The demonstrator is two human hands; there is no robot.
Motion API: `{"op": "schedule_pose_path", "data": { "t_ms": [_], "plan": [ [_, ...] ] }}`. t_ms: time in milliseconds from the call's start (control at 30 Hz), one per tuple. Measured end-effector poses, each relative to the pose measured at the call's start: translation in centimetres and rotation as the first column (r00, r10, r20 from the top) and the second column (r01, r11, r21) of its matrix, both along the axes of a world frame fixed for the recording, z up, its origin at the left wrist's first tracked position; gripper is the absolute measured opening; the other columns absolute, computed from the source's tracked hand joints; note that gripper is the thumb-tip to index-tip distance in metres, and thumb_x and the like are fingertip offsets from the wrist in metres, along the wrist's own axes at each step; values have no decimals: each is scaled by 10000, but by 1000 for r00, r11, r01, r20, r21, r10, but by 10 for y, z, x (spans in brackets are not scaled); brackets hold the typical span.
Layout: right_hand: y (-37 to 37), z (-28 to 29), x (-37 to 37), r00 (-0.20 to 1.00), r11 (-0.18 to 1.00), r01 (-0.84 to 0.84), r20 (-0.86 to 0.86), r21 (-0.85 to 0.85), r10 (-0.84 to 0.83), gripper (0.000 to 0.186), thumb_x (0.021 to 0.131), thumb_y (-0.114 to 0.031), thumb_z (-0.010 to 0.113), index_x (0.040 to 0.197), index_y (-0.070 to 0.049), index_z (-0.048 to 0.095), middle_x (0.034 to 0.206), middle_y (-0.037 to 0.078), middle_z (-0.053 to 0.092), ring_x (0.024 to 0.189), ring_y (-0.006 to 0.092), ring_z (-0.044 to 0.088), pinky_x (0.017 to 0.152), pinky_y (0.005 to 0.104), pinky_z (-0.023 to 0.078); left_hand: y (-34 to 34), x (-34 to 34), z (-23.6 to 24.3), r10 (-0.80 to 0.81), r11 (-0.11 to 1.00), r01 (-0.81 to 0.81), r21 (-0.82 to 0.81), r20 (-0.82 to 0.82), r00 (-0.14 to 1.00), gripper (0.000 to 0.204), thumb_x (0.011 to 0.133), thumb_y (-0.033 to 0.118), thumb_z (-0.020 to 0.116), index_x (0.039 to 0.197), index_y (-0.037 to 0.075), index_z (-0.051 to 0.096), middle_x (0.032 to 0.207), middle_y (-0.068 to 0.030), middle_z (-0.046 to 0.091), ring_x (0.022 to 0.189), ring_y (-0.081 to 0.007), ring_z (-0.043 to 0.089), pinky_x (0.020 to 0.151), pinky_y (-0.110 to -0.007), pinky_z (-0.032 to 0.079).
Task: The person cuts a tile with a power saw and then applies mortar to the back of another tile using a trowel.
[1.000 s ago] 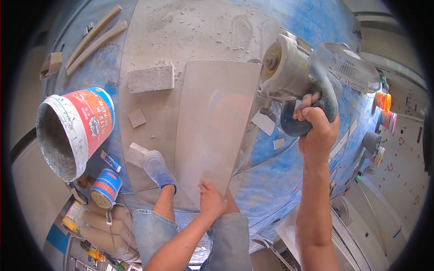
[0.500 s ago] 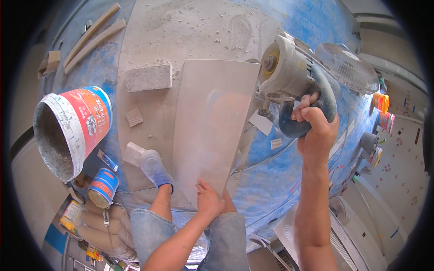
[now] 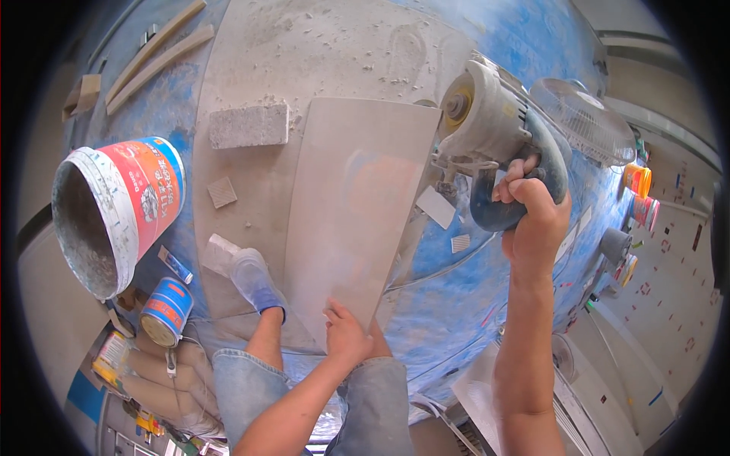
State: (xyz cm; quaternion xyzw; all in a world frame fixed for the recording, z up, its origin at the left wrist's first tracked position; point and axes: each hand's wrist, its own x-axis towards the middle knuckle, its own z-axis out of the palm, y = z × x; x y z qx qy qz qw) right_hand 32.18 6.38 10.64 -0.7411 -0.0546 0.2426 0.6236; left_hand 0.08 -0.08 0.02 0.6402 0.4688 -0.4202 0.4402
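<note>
On my feed, the denim shorts (image 3: 372, 403) of the seated or crouching wearer sit closest, just this side of the long pale tile (image 3: 357, 190). I see the left hand (image 3: 347, 338) at that tile's near end, fingers slightly bent and fingertips resting on its top face; I can't tell whether the thumb hooks underneath. The tile stretches away ahead of the wearer. A shoe (image 3: 252, 277) stands beside its left edge, a rough chunk (image 3: 218, 254) at the toe. Left of it, well apart, I have a blue-labelled can (image 3: 167, 310) and, farther out, a large bucket (image 3: 156, 190).

To the tile's right, the right hand (image 3: 536, 209) is wrapped firmly around the dark handle of a grey power tool (image 3: 487, 110), whose head is by the tile's far right corner; I can't make out whether they touch. A white offcut (image 3: 436, 207) lies between tile and handle. Left of the tile's far half I see a grey block (image 3: 249, 126). A fan (image 3: 582, 121) is beyond the tool, right of the tile; wooden strips (image 3: 156, 61) lie far to its left.
</note>
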Motion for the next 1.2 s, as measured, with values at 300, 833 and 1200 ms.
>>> {"op": "schedule_pose_path", "data": {
  "t_ms": [300, 833, 1200],
  "plan": [
    [-5, 3, 2, 997, 999, -37, -68, -12, 36, 161, 716, -6, 509, 877, -9, 503, 750, 65, 503, 639, 143, 467, 660, 307, 444, 5, 1, 1, 40, 995, -42, -96, -15, 999, 1139, 718, 216, 764, 1439, -159, -35, 1408, -473, 196, 1233, -546, 437, 1074, -452, 390],
    [-10, 6, -2, 995, 998, -55, -87, -13, 54, 134, 721, -6, 505, 854, -16, 495, 735, 53, 484, 638, 142, 460, 657, 306, 442, 9, 5, 4, 26, 993, -29, -112, -25, 999, 1149, 712, 212, 769, 1437, -162, -41, 1410, -471, 190, 1229, -538, 447, 1069, -456, 393],
    [-8, 7, -6, 995, 999, -38, -88, -29, 36, 126, 715, -13, 505, 841, -22, 492, 727, 50, 483, 630, 139, 457, 653, 307, 442, 6, 0, 1, 27, 995, -28, -97, -8, 1000, 1165, 705, 229, 775, 1437, -160, -43, 1402, -470, 202, 1212, -547, 457, 1053, -460, 412]
  ]
}}
